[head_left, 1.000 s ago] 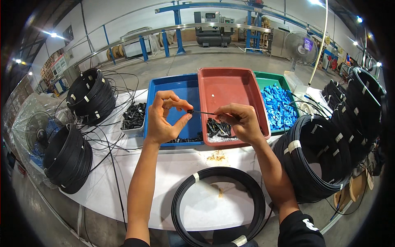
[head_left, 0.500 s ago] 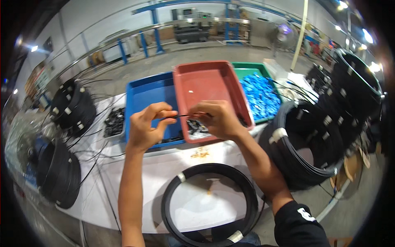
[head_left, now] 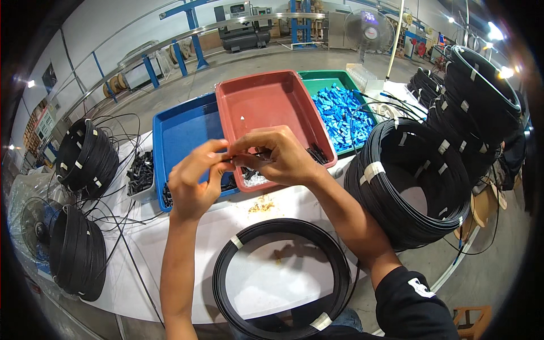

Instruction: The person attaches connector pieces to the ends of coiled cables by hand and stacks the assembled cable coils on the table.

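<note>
Fingertips of both hands meet over the near edge of the red tray (head_left: 266,102), pinching a thin black cable end (head_left: 245,158) between them. The left hand (head_left: 195,181) comes up from below with thumb and forefinger closed on the small piece at the cable's tip; the right hand (head_left: 277,156) curls over from the other side, its fingers clamped on the same bit just beside the left ones, so the two hands touch. What exactly sits at the tip is too small to tell.

Beneath the hands, the red tray holds a few black parts (head_left: 314,153) and some small white bits (head_left: 254,179) in its near corner. Left of it lies a blue tray (head_left: 184,133), mostly bare, with black pieces along its near wall. Right of the red tray stands a green tray (head_left: 323,79) heaped with blue plastic parts (head_left: 343,116). A small clear bin of black parts (head_left: 140,173) sits just left of the blue tray.

On the white table (head_left: 153,249), close to the person, lies a flat coil of black cable (head_left: 283,277) bound with white tape. A tall stack of coils (head_left: 413,181) stands at the right, with more coils (head_left: 481,96) behind it. Two further black coils (head_left: 85,158) (head_left: 76,258) sit at the left edge. Some crumbs of yellowish debris (head_left: 262,205) lie on the table near the red tray.
</note>
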`<state>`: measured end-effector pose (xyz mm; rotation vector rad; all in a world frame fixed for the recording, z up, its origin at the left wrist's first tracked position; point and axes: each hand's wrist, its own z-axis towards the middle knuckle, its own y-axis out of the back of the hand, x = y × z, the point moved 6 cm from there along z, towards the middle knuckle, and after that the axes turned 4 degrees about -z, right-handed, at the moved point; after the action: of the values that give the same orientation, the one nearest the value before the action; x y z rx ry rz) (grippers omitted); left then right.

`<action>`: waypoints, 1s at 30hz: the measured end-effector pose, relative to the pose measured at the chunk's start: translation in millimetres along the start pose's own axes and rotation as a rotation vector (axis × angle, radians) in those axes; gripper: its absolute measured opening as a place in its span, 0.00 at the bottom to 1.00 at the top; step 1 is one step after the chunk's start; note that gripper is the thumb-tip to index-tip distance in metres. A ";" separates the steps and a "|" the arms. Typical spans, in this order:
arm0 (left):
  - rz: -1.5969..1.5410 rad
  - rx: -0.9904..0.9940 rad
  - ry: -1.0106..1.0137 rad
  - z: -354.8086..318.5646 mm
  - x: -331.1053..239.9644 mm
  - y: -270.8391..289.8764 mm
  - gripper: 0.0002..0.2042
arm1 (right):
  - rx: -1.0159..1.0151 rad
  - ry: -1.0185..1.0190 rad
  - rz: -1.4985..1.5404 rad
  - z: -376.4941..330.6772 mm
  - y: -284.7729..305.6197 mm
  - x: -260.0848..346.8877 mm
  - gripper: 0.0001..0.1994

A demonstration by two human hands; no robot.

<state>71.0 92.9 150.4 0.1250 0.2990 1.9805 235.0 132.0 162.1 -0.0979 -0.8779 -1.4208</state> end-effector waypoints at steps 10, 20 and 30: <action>0.226 0.519 0.242 -24.9 28.5 -36.9 0.11 | -0.280 0.106 -0.146 2.6 22.0 10.2 0.07; 0.510 0.890 0.328 -60.8 75.5 -106.8 0.12 | -0.482 0.098 -0.093 2.8 32.8 17.0 0.07; 0.242 0.662 0.313 -52.5 56.4 -94.2 0.09 | -0.501 0.128 -0.109 2.4 34.0 13.6 0.08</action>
<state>118.8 172.9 72.1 0.2824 1.1862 2.0643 262.5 129.1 186.4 -0.3374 -0.4125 -1.7061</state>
